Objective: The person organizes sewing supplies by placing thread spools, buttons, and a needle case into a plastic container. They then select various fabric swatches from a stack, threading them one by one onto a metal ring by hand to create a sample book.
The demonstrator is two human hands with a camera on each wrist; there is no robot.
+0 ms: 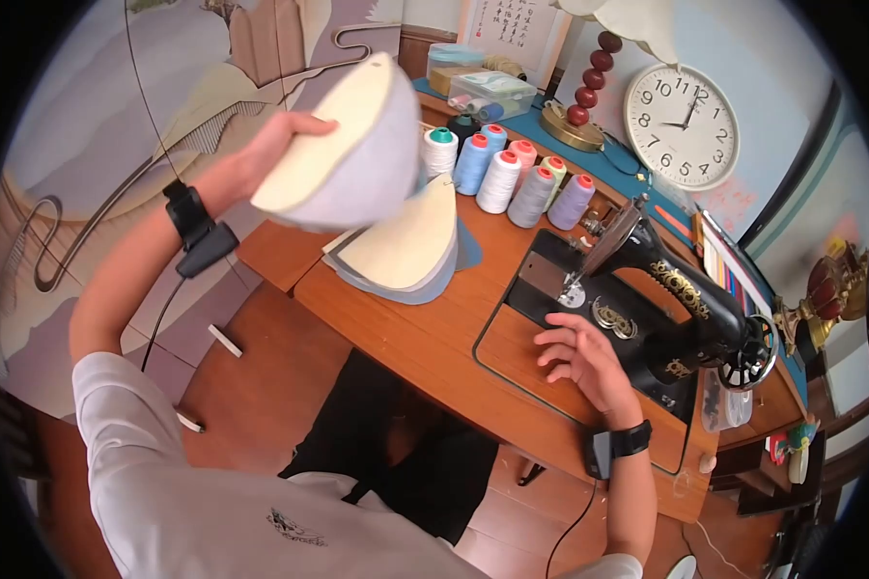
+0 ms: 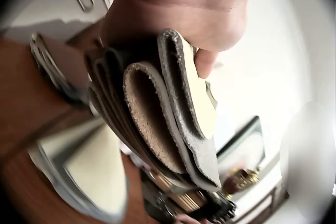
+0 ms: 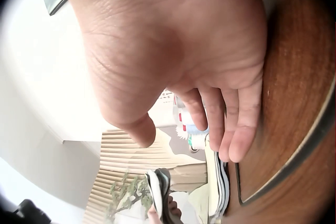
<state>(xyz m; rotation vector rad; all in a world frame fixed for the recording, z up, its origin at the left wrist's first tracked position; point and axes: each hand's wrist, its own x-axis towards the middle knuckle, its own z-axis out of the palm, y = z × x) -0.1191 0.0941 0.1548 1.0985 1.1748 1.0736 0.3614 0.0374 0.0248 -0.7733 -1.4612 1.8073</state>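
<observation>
Raised at the upper left, my left hand (image 1: 278, 145) grips a stack of folded fabric pieces (image 1: 362, 159), its thumb lying on the cream top piece. Several folded layers in grey, tan and dark tones show edge-on in the left wrist view, with the fingers mostly hidden behind the stack (image 2: 152, 113). A second stack of similar cream, grey and blue pieces (image 1: 410, 246) lies on the wooden table below. My right hand (image 1: 589, 367) is by the front of the black sewing machine (image 1: 686, 289), fingers loosely bent and holding nothing. Its palm shows in the right wrist view.
Several thread cones (image 1: 502, 181) stand along the table's back edge. Behind them are a clear plastic box (image 1: 488, 95), a lamp with a red beaded stem (image 1: 589, 82) and a round wall clock (image 1: 681, 125). A plastic container (image 1: 726, 403) stands under the machine's handwheel.
</observation>
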